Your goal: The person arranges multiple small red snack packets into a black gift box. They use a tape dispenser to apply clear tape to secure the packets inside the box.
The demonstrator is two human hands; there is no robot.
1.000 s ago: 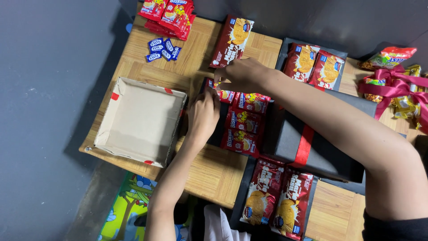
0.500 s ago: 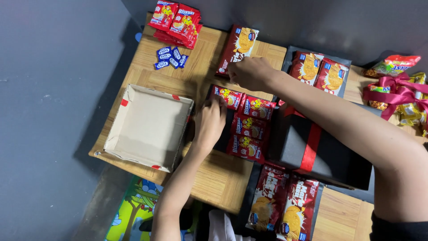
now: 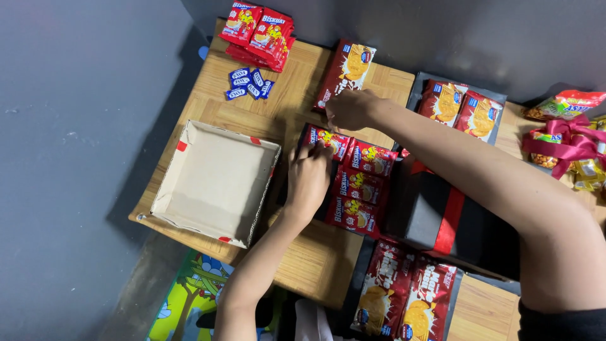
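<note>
Packing appears partly done: four small red biscuit packets (image 3: 353,183) lie in a dark box (image 3: 328,208) at the centre of the frame, arranged in two columns, and the arrangement is being pressed into place.

Left hand (image 3: 307,182): laid palm-down on the left edge of those packets, fingers together and reaching the top-left packet; whether it pinches anything I cannot tell. Right hand (image 3: 349,108): above the box, curled at the lower end of a long dark-red biscuit pack (image 3: 346,71) in the upper centre; a firm grip cannot be confirmed.

Judged outstanding: the long packs and loose sweets lie outside the box, and the box lid is not yet fitted.

Count:
- Small red packets in the box: four visible.
- Spare small red packets (image 3: 260,31), upper left: a stack, at least three.
- Blue sweets (image 3: 249,83), upper left: about five.
- Long red packs: one at upper centre, two at upper right (image 3: 459,107), two at the bottom (image 3: 404,300).
- Open beige carton lid (image 3: 214,183), left: one.
- Black gift box with red ribbon (image 3: 435,215), centre right: one.
- Ribboned snack bundle (image 3: 568,145), far right: one.
</note>
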